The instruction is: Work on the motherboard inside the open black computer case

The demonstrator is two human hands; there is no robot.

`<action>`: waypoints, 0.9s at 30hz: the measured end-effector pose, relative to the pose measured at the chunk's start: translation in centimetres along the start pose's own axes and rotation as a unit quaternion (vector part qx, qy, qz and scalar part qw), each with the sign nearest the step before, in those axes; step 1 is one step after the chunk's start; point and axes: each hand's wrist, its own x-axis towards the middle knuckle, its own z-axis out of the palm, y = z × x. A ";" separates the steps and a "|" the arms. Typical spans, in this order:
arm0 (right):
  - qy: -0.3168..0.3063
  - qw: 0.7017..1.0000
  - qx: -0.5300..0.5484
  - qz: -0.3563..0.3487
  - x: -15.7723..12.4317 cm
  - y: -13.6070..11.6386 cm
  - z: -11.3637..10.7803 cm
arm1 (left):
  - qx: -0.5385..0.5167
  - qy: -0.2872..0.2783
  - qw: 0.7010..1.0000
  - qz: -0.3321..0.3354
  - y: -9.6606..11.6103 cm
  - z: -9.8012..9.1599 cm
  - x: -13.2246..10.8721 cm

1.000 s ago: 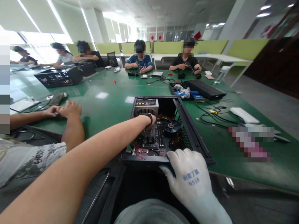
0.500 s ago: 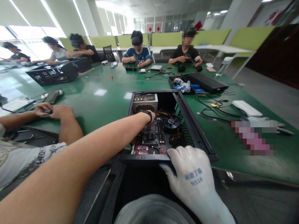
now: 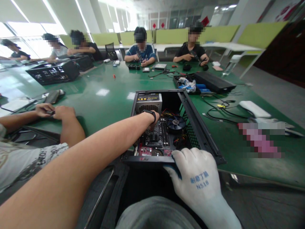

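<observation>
An open black computer case lies flat on the green table in front of me. Inside it are a motherboard, a round cooler fan and a power supply. My bare left arm reaches into the case; my left hand, with a black band at the wrist, is down on the motherboard beside the fan, its fingers hidden. My right hand, in a white glove, grips the case's near edge with curled fingers.
A co-worker's bare forearms and hands rest on the table at my left. Other people sit along the far side with tools and parts. Another black case stands far left, a flat black unit far right, loose cables and a white object at right.
The view has tilted slightly, so everything sits a little higher in the picture. My hands have stayed in place on the motherboard and the case edge. The co-worker's hands shifted a little.
</observation>
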 end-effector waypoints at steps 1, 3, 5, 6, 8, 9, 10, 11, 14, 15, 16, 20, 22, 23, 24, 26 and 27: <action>-0.001 1.000 -0.001 0.000 0.0 0.0 0.0 | 0.004 -0.004 1.000 0.003 0.0 0.0 0.1; -0.005 1.000 -0.002 0.001 -0.1 0.0 0.1 | 0.008 -0.016 1.000 0.006 -0.1 0.0 0.2; -0.005 1.000 -0.001 0.000 -0.1 0.0 0.1 | 0.010 -0.023 1.000 0.006 -0.1 0.0 0.2; -0.006 1.000 0.000 -0.001 -0.1 0.1 0.1 | 0.010 -0.022 1.000 0.006 -0.1 0.0 0.3; -0.006 1.000 0.000 -0.002 -0.1 0.1 0.2 | 0.013 -0.017 1.000 0.007 -0.2 0.1 0.4; -0.007 1.000 0.000 -0.003 -0.1 0.1 0.2 | 0.012 -0.013 1.000 0.009 -0.2 0.1 0.4; -0.008 1.000 -0.001 -0.003 -0.1 0.1 0.2 | 0.008 -0.009 1.000 0.010 -0.2 0.1 0.4; -0.009 1.000 -0.002 -0.003 -0.1 0.1 0.1 | 0.001 -0.005 1.000 0.009 -0.2 0.1 0.4; -0.010 1.000 -0.003 -0.002 0.0 0.1 0.0 | -0.008 -0.007 1.000 0.007 -0.2 0.1 0.3; -0.010 1.000 -0.002 -0.002 0.0 0.1 0.0 | -0.002 -0.011 1.000 0.007 -0.2 0.0 0.3; -0.010 1.000 -0.002 -0.002 0.0 0.1 0.0 | 0.009 -0.016 1.000 0.008 -0.1 0.0 0.2; -0.006 1.000 0.000 -0.003 -0.2 0.1 0.0 | 0.043 -0.024 0.999 0.012 0.0 -0.2 0.0; -0.003 1.000 0.001 -0.001 -0.2 0.1 0.1 | 0.038 -0.019 0.999 0.011 0.1 -0.2 0.0; -0.003 1.000 0.003 0.000 -0.2 0.1 0.1 | 0.032 -0.020 0.999 0.007 0.1 -0.1 0.1; -0.002 1.000 0.006 0.002 -0.1 0.1 0.1 | 0.026 -0.021 0.999 0.004 0.1 -0.1 0.2; -0.002 1.000 0.011 0.003 -0.1 0.1 0.1 | 0.025 -0.023 0.999 0.000 0.0 0.1 0.4; -0.001 1.000 0.012 0.003 0.0 0.1 0.1 | 0.032 -0.025 0.999 0.002 -0.1 0.2 0.6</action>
